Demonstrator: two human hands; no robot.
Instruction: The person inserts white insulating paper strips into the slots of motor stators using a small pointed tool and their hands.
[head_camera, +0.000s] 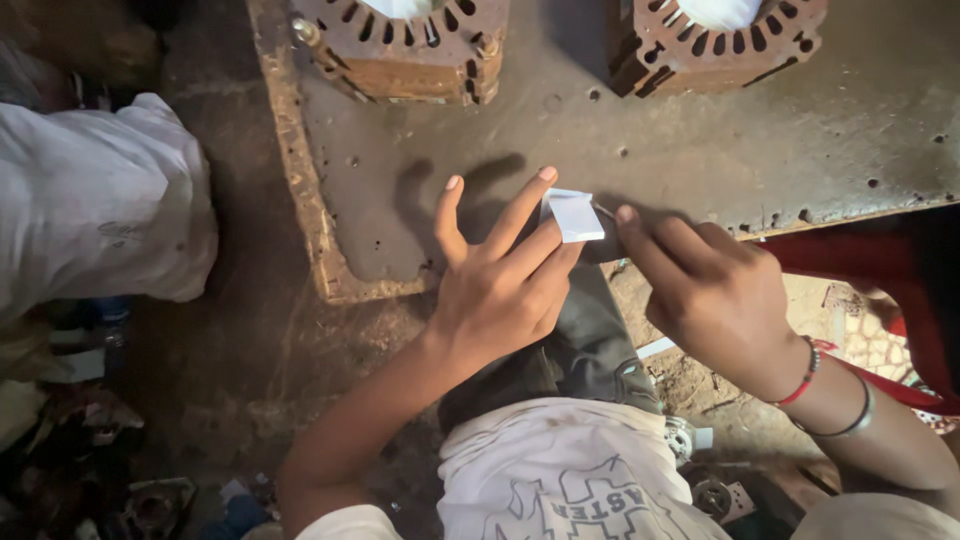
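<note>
A small white folded paper strip (575, 216) sits between the two hands, just above the near edge of the worktop (700, 130). The left hand (505, 285) has it in its grip: the lower part of the strip is pinched against the side of the fingers, with the thumb seeming to press from underneath, though the thumb itself is hidden. The index and middle fingers of that hand stand spread and raised, so only part of the hand is closed on the strip. The right hand (715, 295) comes in from the other side with its fingers curled. Its forefinger tip lies just beside the strip's right edge, and a thin pale sliver shows there between fingertip and paper; I cannot tell whether this hand grips that sliver, the strip itself, or only touches it. The right wrist carries a red thread band (805, 375) and a thin metal bangle (850, 420).

Both hands hover over the front lip of the grey, pitted metal worktop, whose left rim is rusty and crusted. The hands' shadows fall on the plate just behind them. At the far side of the worktop stand two rust-brown slotted motor stator cores (410, 45), one to the left and one to the right (720, 35), well apart from the hands.

Below the hands, the person's grey trouser knee (590, 340) and white printed shirt (560, 470) are seen. A bulky white cloth (100, 200) lies at the left, beside the worktop.
</note>
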